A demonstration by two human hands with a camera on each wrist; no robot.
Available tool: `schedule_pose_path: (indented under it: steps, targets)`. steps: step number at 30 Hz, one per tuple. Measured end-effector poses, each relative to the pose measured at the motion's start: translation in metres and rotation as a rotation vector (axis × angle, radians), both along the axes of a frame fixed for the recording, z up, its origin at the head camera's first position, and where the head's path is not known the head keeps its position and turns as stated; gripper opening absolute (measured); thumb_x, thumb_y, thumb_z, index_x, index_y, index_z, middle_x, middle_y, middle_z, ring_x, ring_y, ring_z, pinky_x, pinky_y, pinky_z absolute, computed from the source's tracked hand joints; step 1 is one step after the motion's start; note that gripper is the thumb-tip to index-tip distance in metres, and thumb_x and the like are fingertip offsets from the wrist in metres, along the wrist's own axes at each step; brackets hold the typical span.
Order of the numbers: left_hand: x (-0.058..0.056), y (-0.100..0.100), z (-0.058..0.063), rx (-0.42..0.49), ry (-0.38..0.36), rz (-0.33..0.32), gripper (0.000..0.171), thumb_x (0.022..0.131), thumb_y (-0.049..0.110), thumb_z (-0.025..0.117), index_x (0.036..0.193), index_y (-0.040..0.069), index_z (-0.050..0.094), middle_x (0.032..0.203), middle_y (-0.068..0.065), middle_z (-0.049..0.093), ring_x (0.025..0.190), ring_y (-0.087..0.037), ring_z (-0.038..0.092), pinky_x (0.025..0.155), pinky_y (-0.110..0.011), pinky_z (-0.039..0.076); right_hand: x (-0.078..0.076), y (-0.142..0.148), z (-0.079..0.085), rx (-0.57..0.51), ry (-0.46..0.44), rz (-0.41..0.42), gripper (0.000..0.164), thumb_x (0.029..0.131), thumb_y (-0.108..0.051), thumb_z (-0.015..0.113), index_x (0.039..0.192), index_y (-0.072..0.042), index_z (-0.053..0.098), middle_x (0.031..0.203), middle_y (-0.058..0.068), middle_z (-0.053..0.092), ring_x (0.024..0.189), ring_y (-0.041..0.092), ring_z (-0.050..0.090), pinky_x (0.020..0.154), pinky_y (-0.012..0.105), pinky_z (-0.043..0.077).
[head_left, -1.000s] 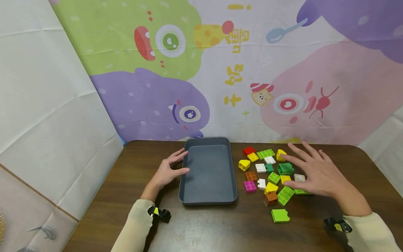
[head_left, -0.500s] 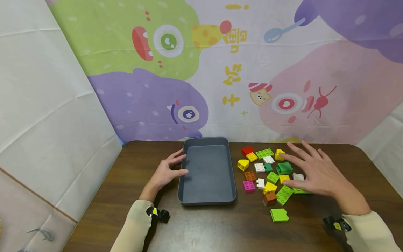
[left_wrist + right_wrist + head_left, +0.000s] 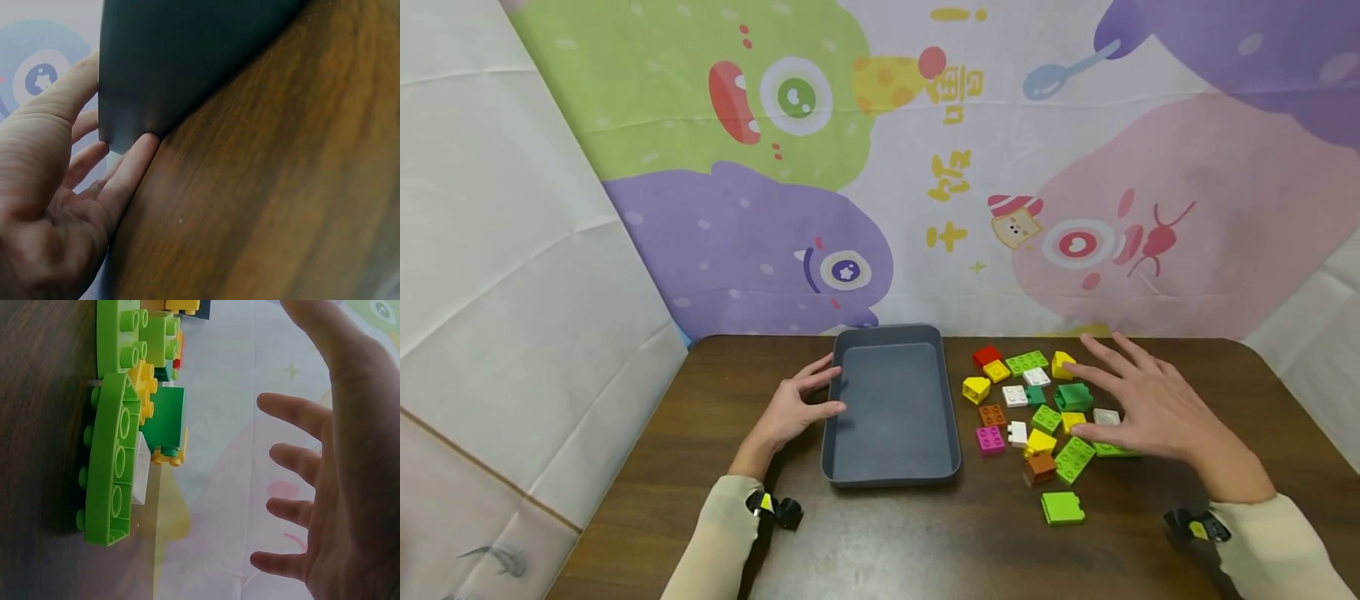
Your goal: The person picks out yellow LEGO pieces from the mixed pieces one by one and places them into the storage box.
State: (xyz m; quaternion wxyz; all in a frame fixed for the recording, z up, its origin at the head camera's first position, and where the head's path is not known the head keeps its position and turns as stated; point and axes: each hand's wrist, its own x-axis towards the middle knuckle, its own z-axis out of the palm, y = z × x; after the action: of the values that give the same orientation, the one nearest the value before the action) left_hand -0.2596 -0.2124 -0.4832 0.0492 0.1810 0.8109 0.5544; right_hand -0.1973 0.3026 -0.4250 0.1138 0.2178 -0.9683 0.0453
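At the left side of the dark grey tray (image 3: 891,417), my left hand (image 3: 790,412) holds the wall, thumb over the rim. In the left wrist view, a fingertip (image 3: 149,139) touches the outer wall near the table. My right hand (image 3: 1157,408) hovers with spread fingers over the right part of a spread of toy building bricks and holds nothing. Nearest to it are a yellow brick (image 3: 1063,365), a dark green brick (image 3: 1073,397) and a grey-white brick (image 3: 1107,417). In the right wrist view, a long light green brick (image 3: 109,462) lies studs down, hollow side up.
A magenta brick (image 3: 990,440) and a brown brick (image 3: 992,415) lie beside the tray's right wall. One light green brick (image 3: 1062,507) sits apart at the front. Behind the wooden table (image 3: 880,550) hangs a printed cloth (image 3: 955,292).
The head view has shifted slightly, so everything sits a little further left in it. Both hands keep their places at the tray and over the bricks.
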Motion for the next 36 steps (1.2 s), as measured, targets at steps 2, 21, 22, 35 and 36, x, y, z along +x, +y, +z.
schedule_pose_path:
  steps: [2,21,22,35,36]
  targets:
    - [-0.005,-0.002,-0.007,-0.003,0.008,0.005,0.066,0.085,0.012,0.08,0.143,-0.002,0.053,0.164,-0.015,0.031,0.143,-0.04,0.039,0.112,-0.063,0.037,-0.001,0.0,0.0,-0.002,-0.01,-0.004,0.084,0.074,-0.077,0.065,0.147,-0.037,0.05,0.167,0.004,0.027,0.15,0.041,0.022,0.096,0.079,0.037]
    - [-0.01,-0.007,-0.015,-0.006,0.024,0.027,0.068,0.083,0.025,0.082,0.142,0.005,0.056,0.163,-0.007,0.036,0.14,-0.034,0.045,0.113,-0.059,0.038,-0.016,0.0,0.021,-0.034,-0.07,-0.045,0.077,0.077,-0.07,0.069,0.135,-0.019,0.064,0.147,0.02,0.05,0.129,0.046,0.041,0.091,0.077,0.045]
    - [-0.01,-0.006,-0.015,-0.006,0.024,0.025,0.068,0.083,0.024,0.082,0.142,0.004,0.056,0.163,-0.007,0.035,0.14,-0.034,0.045,0.113,-0.059,0.038,-0.017,0.0,0.022,-0.037,-0.077,-0.049,0.077,0.077,-0.07,0.069,0.135,-0.019,0.064,0.145,0.02,0.051,0.128,0.046,0.042,0.091,0.077,0.045]
    - [0.008,0.003,0.015,0.0,0.011,-0.009,0.063,0.085,0.011,0.079,0.141,-0.005,0.054,0.162,-0.021,0.033,0.139,-0.042,0.043,0.111,-0.062,0.039,-0.04,0.002,0.033,-0.134,-0.032,0.016,0.066,0.071,-0.034,0.09,0.129,-0.013,0.066,0.132,0.019,0.06,0.118,0.042,0.052,0.097,0.07,0.046]
    - [0.008,0.003,0.015,0.0,0.01,-0.007,0.063,0.085,0.011,0.079,0.141,-0.005,0.054,0.162,-0.021,0.033,0.139,-0.042,0.043,0.111,-0.063,0.039,-0.042,0.001,0.031,-0.142,-0.03,0.024,0.063,0.072,-0.031,0.089,0.128,-0.013,0.067,0.13,0.018,0.061,0.117,0.041,0.053,0.097,0.068,0.047]
